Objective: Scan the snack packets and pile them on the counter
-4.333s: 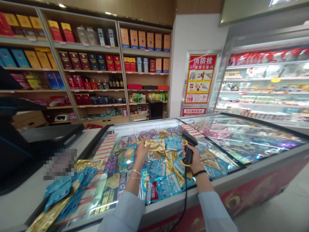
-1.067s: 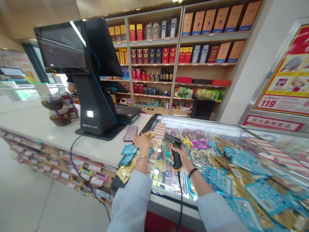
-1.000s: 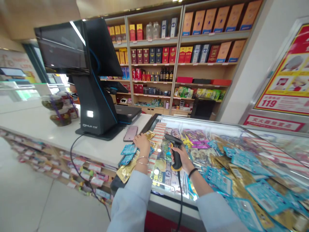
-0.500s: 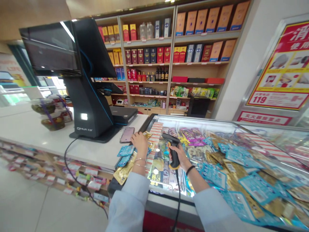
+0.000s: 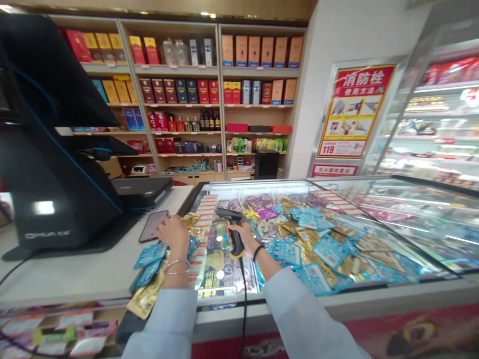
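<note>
My right hand is wrapped around the grip of a black and yellow barcode scanner. The scanner is above the glass-topped case, its head pointing left and its cable hanging down. My left hand rests palm down at the counter's edge, fingers bent but apart, by the near right corner of a phone. Under and around it are blue snack packets and gold snack packets. What lies beneath the palm is hidden. Beyond the scanner, more blue packets are heaped with gold ones on the glass.
A black checkout terminal stands on the white counter at left. The glass display case stretches to the right. Behind it are shelves of boxes and bottles. A red and yellow poster hangs on the wall.
The view has turned right, so counter, terminal and shelves appear farther left. Both hands stay in nearly the same places, the right still holding the barcode scanner.
</note>
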Demonstrator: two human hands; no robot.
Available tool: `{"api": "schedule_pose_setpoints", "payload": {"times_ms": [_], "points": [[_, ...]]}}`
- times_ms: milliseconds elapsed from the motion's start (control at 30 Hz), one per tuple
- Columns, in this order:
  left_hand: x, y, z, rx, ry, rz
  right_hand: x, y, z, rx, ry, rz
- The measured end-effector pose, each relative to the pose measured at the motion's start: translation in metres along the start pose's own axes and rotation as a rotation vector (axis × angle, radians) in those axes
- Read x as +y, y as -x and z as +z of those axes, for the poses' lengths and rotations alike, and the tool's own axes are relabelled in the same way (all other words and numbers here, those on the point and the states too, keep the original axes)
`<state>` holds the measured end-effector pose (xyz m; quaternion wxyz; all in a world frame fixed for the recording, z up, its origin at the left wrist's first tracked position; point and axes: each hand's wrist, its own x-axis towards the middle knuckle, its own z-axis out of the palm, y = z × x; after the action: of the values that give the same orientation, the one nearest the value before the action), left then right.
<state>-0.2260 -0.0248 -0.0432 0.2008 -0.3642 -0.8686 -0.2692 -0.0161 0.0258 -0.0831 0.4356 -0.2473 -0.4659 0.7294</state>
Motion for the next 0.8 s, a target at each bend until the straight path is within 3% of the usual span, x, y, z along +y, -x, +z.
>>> {"api": "schedule_pose_setpoints", "payload": {"times_ms": [200, 400, 600, 700, 800], "points": [[0.009, 0.004, -0.004, 0.057, 0.049, 0.082, -0.015, 0.008, 0.006, 0.025, -0.095, -0.077], [0.044, 0.01, -0.031, 0.123, 0.185, 0.163, -0.082, 0.031, -0.005, 0.054, -0.148, -0.205], [0.136, 0.032, -0.064, 0.134, 0.369, 0.299, -0.168, 0.077, -0.069, 0.175, -0.043, -0.411], [0.192, 0.069, -0.053, 0.014, 0.479, 0.416, -0.185, 0.096, -0.116, 0.265, 0.014, -0.457], [0.238, 0.113, -0.019, -0.137, 0.548, 0.543, -0.184, 0.105, -0.163, 0.367, 0.036, -0.457]]}}
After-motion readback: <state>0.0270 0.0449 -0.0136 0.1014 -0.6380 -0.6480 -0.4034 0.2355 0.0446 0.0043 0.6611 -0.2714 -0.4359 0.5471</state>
